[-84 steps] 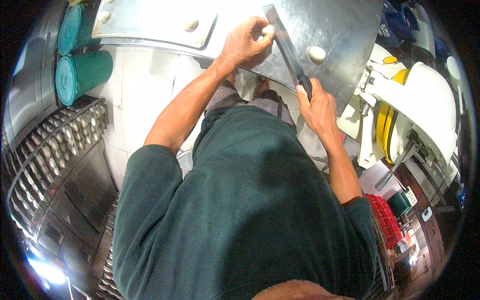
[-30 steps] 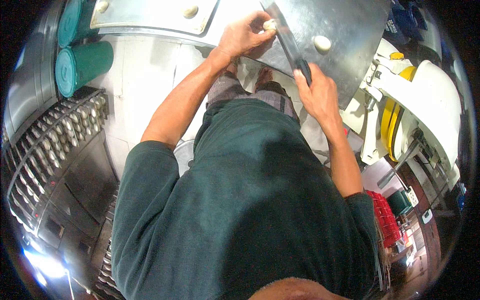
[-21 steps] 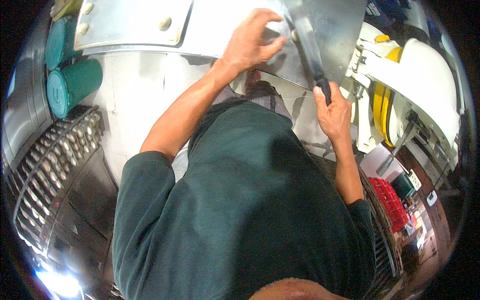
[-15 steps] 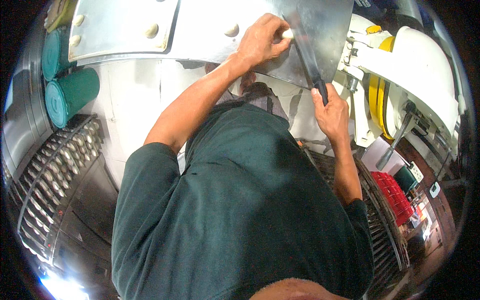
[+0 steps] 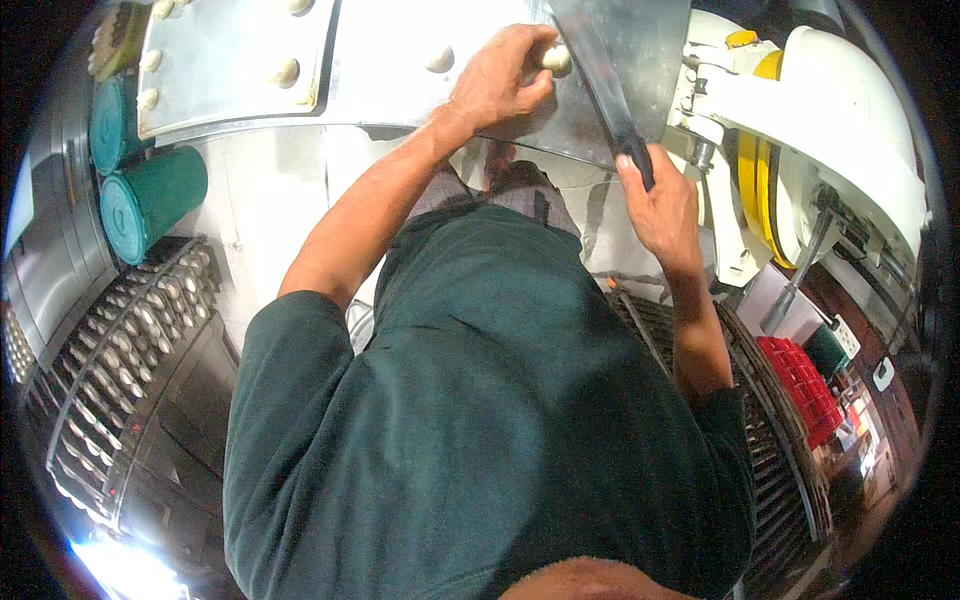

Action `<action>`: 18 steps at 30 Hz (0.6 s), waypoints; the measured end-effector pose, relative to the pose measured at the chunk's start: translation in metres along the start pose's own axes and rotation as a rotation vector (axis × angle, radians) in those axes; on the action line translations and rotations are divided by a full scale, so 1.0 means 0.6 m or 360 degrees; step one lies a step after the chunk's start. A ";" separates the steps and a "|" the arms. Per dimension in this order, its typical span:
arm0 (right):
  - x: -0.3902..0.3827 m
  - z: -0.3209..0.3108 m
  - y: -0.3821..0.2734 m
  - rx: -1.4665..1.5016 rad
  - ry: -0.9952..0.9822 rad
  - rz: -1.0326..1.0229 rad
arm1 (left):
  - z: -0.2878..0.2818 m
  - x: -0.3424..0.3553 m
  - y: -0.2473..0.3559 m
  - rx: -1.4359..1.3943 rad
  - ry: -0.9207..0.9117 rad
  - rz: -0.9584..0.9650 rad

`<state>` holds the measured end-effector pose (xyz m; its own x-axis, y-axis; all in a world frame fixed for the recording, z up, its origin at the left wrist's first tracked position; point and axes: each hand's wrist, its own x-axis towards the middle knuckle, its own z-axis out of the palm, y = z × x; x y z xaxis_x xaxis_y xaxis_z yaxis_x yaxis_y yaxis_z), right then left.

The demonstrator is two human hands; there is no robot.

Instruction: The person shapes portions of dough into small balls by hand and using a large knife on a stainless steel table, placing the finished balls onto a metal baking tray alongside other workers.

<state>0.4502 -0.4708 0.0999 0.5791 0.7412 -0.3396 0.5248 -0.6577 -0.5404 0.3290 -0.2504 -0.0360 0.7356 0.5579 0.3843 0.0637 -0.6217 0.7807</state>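
On a shiny metal worktop, my left hand reaches in with fingers and thumb curved round a small pale dough piece. My right hand grips the black handle of a long, broad-bladed knife. Its blade slants up and left over the worktop, just right of the dough piece and close to my left fingertips. Another dough ball lies alone left of my left hand. Further left, a metal tray bears several spaced dough balls, one of them a larger ball.
At right stands a big white machine with a yellow band and a lever. Lidded green bins stand left, above a rack filled with rows of pale pieces. A red crate and dark slatted racks are at lower right.
The whole view has shifted slightly, so most things sit a little left or lower. More of the dough piece shows beside my left fingers. The knife stays in my right hand.
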 end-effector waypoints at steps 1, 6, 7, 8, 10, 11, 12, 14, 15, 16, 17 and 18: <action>-0.015 -0.006 0.002 0.0011 -0.0011 0.0053 | -0.002 0.000 0.005 -0.0002 -0.0042 -0.0119; -0.047 0.003 0.004 0.0066 -0.0082 0.0135 | -0.007 -0.009 0.021 -0.0105 -0.0124 -0.0417; -0.049 0.009 0.006 0.0080 -0.0085 0.0110 | -0.007 -0.012 0.018 -0.0123 -0.0113 -0.0380; -0.051 0.012 0.006 0.0094 -0.0089 0.0085 | -0.007 -0.013 0.015 -0.0139 -0.0102 -0.0343; -0.051 0.012 0.005 0.0079 -0.0123 0.0110 | -0.009 -0.012 0.014 -0.0105 -0.0099 -0.0301; -0.051 0.012 0.004 0.0072 -0.0140 0.0122 | -0.008 -0.010 0.014 -0.0055 -0.0107 -0.0295; -0.045 0.015 0.003 0.0030 -0.0123 0.0089 | -0.008 -0.009 0.015 -0.0005 -0.0120 -0.0284; -0.018 0.027 0.001 -0.0053 -0.0087 0.0024 | -0.009 -0.009 0.016 -0.0016 -0.0135 -0.0356; 0.002 0.034 -0.006 -0.0038 -0.0079 0.0003 | -0.009 -0.008 0.016 -0.0026 -0.0140 -0.0391; 0.022 0.041 -0.014 -0.0020 -0.0065 -0.0011 | -0.009 -0.006 0.018 -0.0022 -0.0171 -0.0393; 0.030 0.043 -0.018 -0.0003 -0.0049 -0.0024 | -0.009 -0.003 0.020 -0.0019 -0.0203 -0.0395; 0.029 0.040 -0.017 -0.0021 -0.0043 -0.0042 | -0.013 -0.004 0.018 -0.0002 -0.0221 -0.0408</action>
<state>0.4399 -0.4478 0.0810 0.5481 0.7615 -0.3461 0.5478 -0.6395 -0.5394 0.3231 -0.2542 -0.0245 0.7809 0.6161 0.1032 0.2588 -0.4694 0.8442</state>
